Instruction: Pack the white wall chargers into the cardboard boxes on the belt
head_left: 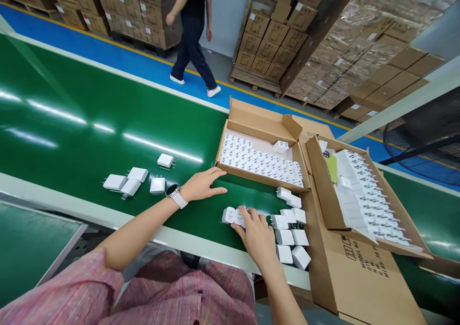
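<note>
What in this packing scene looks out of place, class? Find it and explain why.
One white plug charger looks out of place in the open carton: it sits by itself at the corner, out of line with the neat rows of chargers.

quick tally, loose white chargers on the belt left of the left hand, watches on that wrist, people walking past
loose white chargers: 5
wristwatch: 1
person walking in the aisle: 1
total: 7
</note>
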Demonstrator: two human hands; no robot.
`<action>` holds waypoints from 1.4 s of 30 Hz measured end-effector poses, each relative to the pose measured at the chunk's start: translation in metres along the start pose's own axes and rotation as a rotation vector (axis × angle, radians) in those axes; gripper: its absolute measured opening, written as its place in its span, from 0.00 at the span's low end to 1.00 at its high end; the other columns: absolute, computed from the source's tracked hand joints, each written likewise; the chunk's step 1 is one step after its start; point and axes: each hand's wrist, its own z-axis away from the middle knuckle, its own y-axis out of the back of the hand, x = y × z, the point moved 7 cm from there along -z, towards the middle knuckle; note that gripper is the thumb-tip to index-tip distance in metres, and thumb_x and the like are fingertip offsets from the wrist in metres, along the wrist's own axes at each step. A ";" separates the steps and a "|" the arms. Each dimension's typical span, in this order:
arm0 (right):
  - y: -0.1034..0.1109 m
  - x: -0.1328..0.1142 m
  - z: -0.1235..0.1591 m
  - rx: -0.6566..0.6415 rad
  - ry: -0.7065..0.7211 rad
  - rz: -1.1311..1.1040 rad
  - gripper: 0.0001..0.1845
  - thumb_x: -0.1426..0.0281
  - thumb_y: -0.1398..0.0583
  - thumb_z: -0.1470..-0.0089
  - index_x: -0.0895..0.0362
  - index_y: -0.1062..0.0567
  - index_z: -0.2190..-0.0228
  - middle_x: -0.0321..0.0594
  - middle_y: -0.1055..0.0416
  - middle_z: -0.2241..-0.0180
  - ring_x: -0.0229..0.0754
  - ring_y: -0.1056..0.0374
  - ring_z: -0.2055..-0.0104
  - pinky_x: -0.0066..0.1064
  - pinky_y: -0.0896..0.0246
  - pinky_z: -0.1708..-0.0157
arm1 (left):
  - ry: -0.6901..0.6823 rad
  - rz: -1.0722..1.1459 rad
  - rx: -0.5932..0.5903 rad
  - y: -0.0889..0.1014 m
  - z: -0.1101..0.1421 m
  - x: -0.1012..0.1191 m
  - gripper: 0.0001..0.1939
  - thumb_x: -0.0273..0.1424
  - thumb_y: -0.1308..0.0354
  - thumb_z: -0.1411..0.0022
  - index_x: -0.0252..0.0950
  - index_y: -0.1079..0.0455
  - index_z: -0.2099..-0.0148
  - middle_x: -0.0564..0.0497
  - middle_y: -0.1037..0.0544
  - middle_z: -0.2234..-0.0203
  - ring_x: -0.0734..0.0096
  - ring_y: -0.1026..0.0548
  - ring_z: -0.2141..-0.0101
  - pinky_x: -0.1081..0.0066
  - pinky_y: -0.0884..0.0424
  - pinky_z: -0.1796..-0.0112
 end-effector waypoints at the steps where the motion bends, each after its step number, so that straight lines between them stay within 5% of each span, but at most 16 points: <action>1: -0.002 0.005 0.001 -0.004 -0.027 -0.011 0.21 0.55 0.40 0.36 0.43 0.28 0.43 0.49 0.26 0.51 0.58 0.29 0.53 0.45 0.30 0.62 | 0.000 0.000 0.006 -0.002 0.000 -0.002 0.27 0.45 0.43 0.28 0.38 0.34 0.33 0.44 0.26 0.42 0.63 0.21 0.60 0.65 0.25 0.56; 4: 0.001 0.031 0.000 -0.019 -0.102 -0.194 0.21 0.52 0.42 0.36 0.44 0.26 0.46 0.46 0.24 0.53 0.57 0.28 0.54 0.45 0.30 0.60 | -0.012 0.014 0.015 -0.008 0.007 -0.004 0.24 0.45 0.46 0.26 0.39 0.32 0.35 0.45 0.25 0.43 0.64 0.21 0.60 0.65 0.24 0.57; 10: 0.033 0.084 -0.028 -0.134 -0.245 -1.098 0.40 0.37 0.56 0.36 0.51 0.31 0.41 0.48 0.22 0.57 0.53 0.25 0.58 0.45 0.28 0.60 | -0.045 0.000 0.021 -0.009 0.019 0.001 0.21 0.44 0.49 0.24 0.41 0.31 0.37 0.45 0.26 0.42 0.61 0.21 0.53 0.66 0.23 0.56; 13: 0.044 0.093 -0.042 -0.110 -0.310 -1.227 0.44 0.36 0.66 0.36 0.49 0.31 0.41 0.51 0.23 0.52 0.55 0.25 0.53 0.48 0.29 0.59 | -0.055 -0.016 0.031 -0.006 0.019 0.004 0.21 0.44 0.50 0.24 0.41 0.30 0.37 0.45 0.26 0.42 0.60 0.21 0.51 0.65 0.22 0.55; 19: 0.052 0.099 -0.082 -0.049 -0.152 -1.131 0.44 0.38 0.70 0.36 0.48 0.37 0.37 0.51 0.24 0.51 0.56 0.25 0.51 0.49 0.28 0.59 | -0.095 -0.061 0.053 -0.004 0.018 0.007 0.20 0.43 0.52 0.23 0.39 0.28 0.40 0.44 0.23 0.45 0.59 0.21 0.50 0.65 0.22 0.54; 25: 0.105 0.123 -0.206 0.251 -0.047 -0.830 0.39 0.38 0.46 0.40 0.46 0.40 0.37 0.47 0.26 0.47 0.53 0.28 0.49 0.46 0.29 0.52 | -0.126 -0.067 0.130 0.001 0.016 0.007 0.20 0.43 0.53 0.22 0.39 0.26 0.42 0.44 0.22 0.47 0.59 0.21 0.49 0.65 0.22 0.52; 30: 0.108 0.114 -0.285 0.044 -0.033 -0.289 0.35 0.47 0.40 0.40 0.59 0.30 0.43 0.60 0.27 0.44 0.60 0.31 0.45 0.49 0.36 0.46 | -0.127 -0.068 0.180 0.006 0.015 0.008 0.18 0.41 0.52 0.22 0.39 0.25 0.45 0.44 0.22 0.48 0.59 0.21 0.49 0.63 0.22 0.52; 36: 0.082 0.096 -0.288 -0.087 0.028 -0.269 0.27 0.47 0.44 0.36 0.56 0.22 0.53 0.53 0.22 0.49 0.54 0.28 0.48 0.41 0.35 0.48 | -0.090 -0.060 0.271 0.021 0.013 0.006 0.19 0.42 0.53 0.23 0.40 0.26 0.43 0.45 0.22 0.49 0.59 0.22 0.49 0.63 0.23 0.51; 39: 0.088 0.094 -0.275 0.002 -0.008 -0.261 0.29 0.50 0.52 0.31 0.57 0.25 0.48 0.56 0.26 0.44 0.55 0.32 0.42 0.46 0.38 0.43 | 0.053 -0.167 0.323 0.030 0.016 -0.006 0.18 0.37 0.49 0.26 0.40 0.28 0.40 0.43 0.22 0.47 0.54 0.24 0.47 0.57 0.26 0.47; 42: 0.103 0.097 -0.232 0.106 -0.015 -0.272 0.29 0.51 0.52 0.32 0.59 0.28 0.46 0.59 0.28 0.44 0.56 0.32 0.44 0.50 0.37 0.44 | 0.236 -0.311 0.250 0.026 0.020 -0.022 0.23 0.30 0.43 0.34 0.40 0.31 0.37 0.40 0.25 0.43 0.45 0.29 0.43 0.49 0.30 0.44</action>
